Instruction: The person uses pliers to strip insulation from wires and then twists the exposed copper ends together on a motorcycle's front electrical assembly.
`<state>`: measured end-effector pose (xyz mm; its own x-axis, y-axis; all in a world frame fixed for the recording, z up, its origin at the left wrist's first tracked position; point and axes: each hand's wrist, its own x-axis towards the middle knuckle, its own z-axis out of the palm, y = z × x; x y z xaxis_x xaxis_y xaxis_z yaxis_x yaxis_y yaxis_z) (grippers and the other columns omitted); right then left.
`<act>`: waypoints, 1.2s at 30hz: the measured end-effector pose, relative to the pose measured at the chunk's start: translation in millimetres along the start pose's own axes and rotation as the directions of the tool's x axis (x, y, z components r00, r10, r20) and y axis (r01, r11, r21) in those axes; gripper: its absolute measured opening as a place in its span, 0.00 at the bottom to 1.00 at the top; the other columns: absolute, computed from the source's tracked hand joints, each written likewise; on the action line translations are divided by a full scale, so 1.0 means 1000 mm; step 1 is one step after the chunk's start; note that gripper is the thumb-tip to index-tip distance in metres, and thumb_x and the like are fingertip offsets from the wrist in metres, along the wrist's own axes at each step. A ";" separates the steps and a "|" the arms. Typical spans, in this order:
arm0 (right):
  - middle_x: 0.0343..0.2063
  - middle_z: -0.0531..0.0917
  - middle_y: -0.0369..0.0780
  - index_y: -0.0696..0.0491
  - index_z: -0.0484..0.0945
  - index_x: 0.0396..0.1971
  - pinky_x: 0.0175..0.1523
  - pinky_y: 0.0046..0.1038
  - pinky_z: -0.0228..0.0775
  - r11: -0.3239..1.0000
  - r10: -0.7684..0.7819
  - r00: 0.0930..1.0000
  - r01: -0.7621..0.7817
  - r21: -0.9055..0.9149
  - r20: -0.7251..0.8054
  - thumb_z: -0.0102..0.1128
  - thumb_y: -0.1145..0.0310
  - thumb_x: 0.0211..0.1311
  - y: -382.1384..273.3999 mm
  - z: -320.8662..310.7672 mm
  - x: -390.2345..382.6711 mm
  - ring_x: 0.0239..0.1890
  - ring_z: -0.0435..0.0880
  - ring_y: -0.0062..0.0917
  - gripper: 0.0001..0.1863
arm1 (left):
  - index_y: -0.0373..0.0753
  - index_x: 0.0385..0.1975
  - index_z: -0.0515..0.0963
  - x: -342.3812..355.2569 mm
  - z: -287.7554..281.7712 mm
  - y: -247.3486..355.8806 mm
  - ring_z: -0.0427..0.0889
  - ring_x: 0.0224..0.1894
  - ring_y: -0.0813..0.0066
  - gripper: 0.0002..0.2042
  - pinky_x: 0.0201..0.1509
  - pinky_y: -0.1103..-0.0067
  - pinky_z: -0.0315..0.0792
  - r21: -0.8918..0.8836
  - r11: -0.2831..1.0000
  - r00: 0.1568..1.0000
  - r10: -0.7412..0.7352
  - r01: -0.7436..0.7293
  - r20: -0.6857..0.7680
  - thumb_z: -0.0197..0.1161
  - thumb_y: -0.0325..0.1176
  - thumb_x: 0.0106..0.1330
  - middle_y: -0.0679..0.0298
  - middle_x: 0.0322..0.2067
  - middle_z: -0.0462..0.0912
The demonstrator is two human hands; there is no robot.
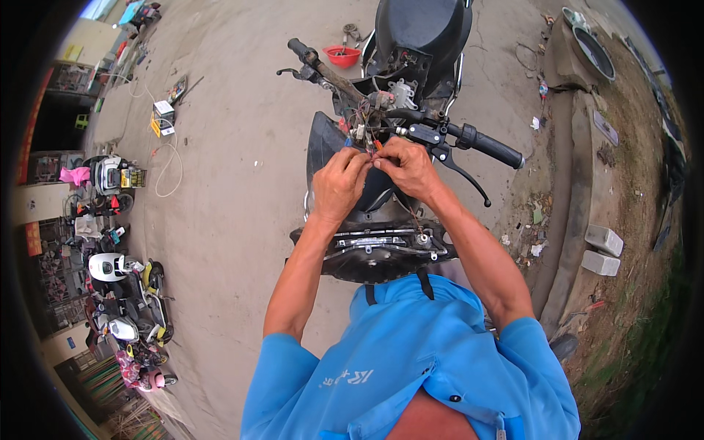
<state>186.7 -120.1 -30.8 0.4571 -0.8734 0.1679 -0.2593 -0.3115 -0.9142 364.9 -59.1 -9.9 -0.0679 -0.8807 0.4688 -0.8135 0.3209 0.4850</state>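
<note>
In front of me stands a partly stripped scooter, its dark seat (422, 37) at the far end. Loose wires (359, 125) and connectors hang exposed around the middle of its handlebar. My left hand (340, 182) is closed in a pinch on a thin wire. Close against it, my right hand (408, 170) also pinches wire, with an orange bit showing by its fingertips. The fingers hide most of what they hold. Just beyond my right hand are the black brake lever (466, 176) and right handlebar grip (499, 149). The left grip (299, 48) points away to the far left.
The scooter's front light panel (370, 246) lies between my forearms. A red bowl (342, 56) sits beyond the left grip. Further left are a box (163, 114), a pale cable (177, 170) and several parked scooters (117, 293). Concrete blocks (601, 262) stand by the right kerb.
</note>
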 end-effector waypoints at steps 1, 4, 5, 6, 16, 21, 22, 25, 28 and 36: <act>0.29 0.82 0.43 0.59 0.86 0.35 0.37 0.33 0.74 1.000 -0.019 1.000 0.019 -0.002 -0.005 0.68 0.73 0.57 -0.001 0.002 0.000 0.31 0.84 0.36 0.07 | 0.38 0.39 0.82 0.000 0.000 -0.001 0.81 0.29 0.64 0.09 0.33 0.75 0.76 0.030 0.998 0.999 0.053 -0.053 -0.008 0.71 0.27 0.59 0.63 0.35 0.82; 0.29 0.81 0.42 0.58 0.86 0.34 0.37 0.32 0.75 0.998 -0.057 0.998 0.057 -0.031 -0.006 0.67 0.74 0.58 -0.002 0.002 0.000 0.33 0.84 0.36 0.06 | 0.37 0.35 0.81 -0.003 0.006 0.002 0.80 0.26 0.66 0.04 0.29 0.77 0.73 -0.006 1.000 1.000 -0.002 0.002 0.012 0.68 0.27 0.63 0.64 0.30 0.81; 0.29 0.81 0.42 0.57 0.85 0.33 0.37 0.33 0.75 0.978 -0.158 0.987 0.154 -0.139 -0.014 0.66 0.74 0.57 -0.001 0.002 -0.002 0.33 0.84 0.37 0.05 | 0.37 0.32 0.81 -0.004 0.009 0.002 0.78 0.24 0.70 0.03 0.27 0.78 0.70 -0.065 0.992 0.993 -0.109 0.112 0.046 0.66 0.28 0.65 0.65 0.27 0.81; 0.30 0.81 0.42 0.56 0.85 0.33 0.38 0.33 0.76 0.937 -0.257 0.966 0.247 -0.247 -0.011 0.66 0.75 0.57 -0.001 0.002 -0.004 0.33 0.84 0.37 0.05 | 0.37 0.32 0.81 -0.003 0.012 0.000 0.78 0.24 0.70 0.03 0.27 0.78 0.70 -0.066 0.992 0.993 -0.109 0.112 0.045 0.66 0.28 0.65 0.65 0.27 0.81; 0.28 0.81 0.43 0.58 0.85 0.34 0.37 0.34 0.75 0.997 -0.058 0.998 0.057 -0.048 -0.012 0.66 0.75 0.57 0.004 -0.002 -0.004 0.31 0.84 0.38 0.05 | 0.38 0.42 0.81 -0.004 -0.001 0.016 0.75 0.25 0.79 0.11 0.28 0.80 0.71 -0.207 0.937 0.959 -0.266 0.282 0.100 0.73 0.32 0.62 0.69 0.29 0.79; 0.28 0.81 0.43 0.58 0.86 0.34 0.37 0.33 0.74 0.999 -0.038 0.999 0.037 -0.008 -0.024 0.67 0.74 0.58 -0.002 0.002 0.000 0.32 0.84 0.37 0.06 | 0.38 0.41 0.81 -0.001 0.001 0.003 0.82 0.30 0.68 0.12 0.32 0.75 0.75 0.123 0.984 0.991 0.133 -0.129 -0.031 0.72 0.28 0.59 0.63 0.32 0.81; 0.29 0.81 0.42 0.58 0.86 0.34 0.38 0.34 0.75 0.997 -0.068 0.997 0.068 -0.038 -0.021 0.67 0.75 0.58 -0.002 0.003 -0.001 0.32 0.84 0.38 0.06 | 0.38 0.40 0.80 -0.002 0.003 0.003 0.83 0.30 0.67 0.09 0.31 0.75 0.74 0.125 0.986 0.993 0.114 -0.110 -0.027 0.70 0.29 0.61 0.62 0.31 0.81; 0.31 0.80 0.41 0.57 0.85 0.34 0.39 0.34 0.76 0.966 -0.211 0.977 0.202 -0.162 -0.042 0.66 0.76 0.57 0.000 0.004 -0.005 0.33 0.84 0.38 0.05 | 0.37 0.37 0.79 -0.007 0.014 0.005 0.82 0.28 0.68 0.06 0.28 0.77 0.71 0.048 0.982 0.980 -0.187 0.184 0.063 0.66 0.32 0.66 0.63 0.29 0.80; 0.32 0.80 0.41 0.55 0.84 0.33 0.39 0.35 0.77 0.922 -0.272 0.962 0.263 -0.283 0.008 0.65 0.76 0.56 -0.003 0.004 -0.010 0.34 0.84 0.39 0.05 | 0.38 0.35 0.79 -0.009 0.018 -0.001 0.79 0.25 0.75 0.07 0.26 0.81 0.67 -0.185 0.772 0.786 -0.555 0.609 0.272 0.65 0.35 0.69 0.67 0.26 0.79; 0.29 0.82 0.43 0.58 0.86 0.34 0.38 0.34 0.75 0.997 -0.020 0.999 0.017 -0.072 -0.036 0.67 0.74 0.58 0.005 -0.003 -0.011 0.33 0.84 0.37 0.06 | 0.38 0.39 0.80 -0.006 0.005 0.015 0.75 0.26 0.79 0.10 0.27 0.79 0.70 -0.240 0.929 0.960 -0.268 0.281 0.086 0.72 0.33 0.63 0.70 0.30 0.78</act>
<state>177.7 -113.6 -35.6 0.4316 -0.8798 0.1993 -0.3120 -0.3529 -0.8821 350.6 -50.8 -9.3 0.1030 -0.9610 0.2566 -0.6364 0.1346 0.7596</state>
